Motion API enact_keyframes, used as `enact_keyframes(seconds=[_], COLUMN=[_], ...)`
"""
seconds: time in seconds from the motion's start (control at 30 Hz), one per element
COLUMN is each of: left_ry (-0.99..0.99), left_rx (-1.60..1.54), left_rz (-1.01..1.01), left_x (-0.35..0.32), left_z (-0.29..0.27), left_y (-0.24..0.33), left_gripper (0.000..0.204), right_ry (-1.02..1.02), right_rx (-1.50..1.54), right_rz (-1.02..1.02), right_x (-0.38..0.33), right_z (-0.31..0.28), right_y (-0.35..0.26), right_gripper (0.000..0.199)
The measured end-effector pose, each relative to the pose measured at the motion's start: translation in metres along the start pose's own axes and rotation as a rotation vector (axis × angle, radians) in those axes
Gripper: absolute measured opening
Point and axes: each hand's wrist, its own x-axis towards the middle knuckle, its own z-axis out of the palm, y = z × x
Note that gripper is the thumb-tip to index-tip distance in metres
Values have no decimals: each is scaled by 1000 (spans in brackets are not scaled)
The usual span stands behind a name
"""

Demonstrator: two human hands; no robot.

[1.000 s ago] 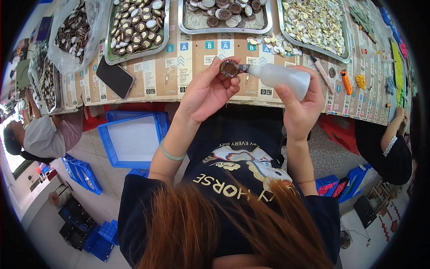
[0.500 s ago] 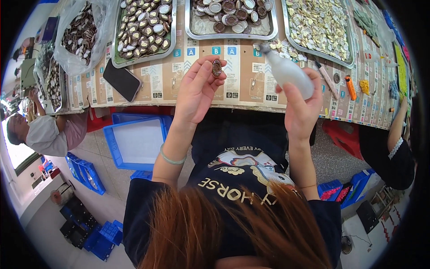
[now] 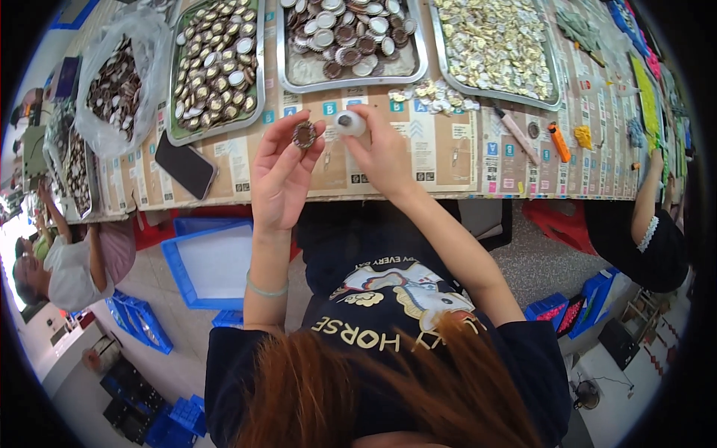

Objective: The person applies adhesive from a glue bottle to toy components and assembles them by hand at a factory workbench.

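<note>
Between the thumb and fingers of my left hand (image 3: 278, 183) is a small round brown piece with a scalloped rim (image 3: 304, 135), like a bottle cap. My right hand (image 3: 385, 157) is closed round a whitish squeeze bottle (image 3: 352, 127), whose dark tip points toward the brown piece without touching it. Both hands are above the near part of the table. Beyond them stands a metal tray (image 3: 351, 84) of brown and white cap-like pieces. Small gold and white pieces (image 3: 441, 97) lie loose by the right-hand tray.
A tray (image 3: 261, 89) of gold-faced caps and a plastic bag (image 3: 153, 82) of caps stand left, near a dark phone (image 3: 187, 166). Right are a tray (image 3: 554, 93) of gold pieces, a pink pen-like tool (image 3: 517, 136) and an orange cutter (image 3: 559, 142). Co-workers sit either side.
My right hand has brought the bottle leftward, close to my left hand, and its tip now faces the brown piece. My left hand still pinches the piece, which is turned more toward view.
</note>
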Motion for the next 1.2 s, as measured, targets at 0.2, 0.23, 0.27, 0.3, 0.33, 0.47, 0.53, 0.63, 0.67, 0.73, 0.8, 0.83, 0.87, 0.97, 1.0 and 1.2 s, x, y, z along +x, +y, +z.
enact_keyframes(seconds=[0.2, 0.23, 0.27, 0.3, 0.33, 0.47, 0.53, 0.63, 0.67, 0.73, 0.8, 0.83, 0.87, 0.97, 1.0, 1.2], left_ry=[82, 91, 82, 73, 71, 40, 19, 26, 19, 13, -2, -8, -6, -8, -6, 7], left_rx=[-283, -306, -299, -297, -316, -423, -477, -522, -521, -515, -499, -495, -506, -517, -523, -546], left_rz=[-81, -94, -104, -118, -147, -181, -182, -192, -197, -186, -209, -201, -209, -212, -215, -226], left_x=[0, -3, -5, -8, -14, -44, -57, -77, -79, -88, -90, -91, -94, -98, -100, -106], left_z=[-11, -13, -12, -10, -7, 0, 3, 13, 15, 16, 16, 16, 16, 17, 17, 15], left_y=[6, 6, 6, 4, 7, 28, 31, 40, 43, 41, 45, 46, 45, 48, 48, 46], left_gripper=[30, 30, 30, 30, 30, 29, 29, 29, 28, 28, 28, 28, 28, 29, 29, 26], right_ry=[195, 183, 225, 216, 209, 225, 215, 201, 197, 174, 173, 166, 152, 158, 160, 148], right_rx=[-126, -328, -382, -434, -487, -580, -597, -626, -649, -669, -660, -657, -647, -663, -664, -666], right_rz=[-165, -175, -180, -176, -171, -263, -294, -323, -305, -271, -261, -235, -227, -224, -226, -249], right_x=[2, 7, 10, 14, 16, 7, -2, -10, -11, -19, -24, -23, -23, -26, -26, -28], right_z=[-32, -44, -48, -53, -56, -48, -49, -46, -46, -48, -49, -49, -49, -49, -49, -49], right_y=[-6, -16, -11, -12, -16, -46, -56, -75, -81, -86, -91, -94, -97, -103, -103, -104], right_gripper=[35, 30, 26, 26, 26, 27, 27, 27, 28, 28, 28, 28, 26, 24, 24, 21])
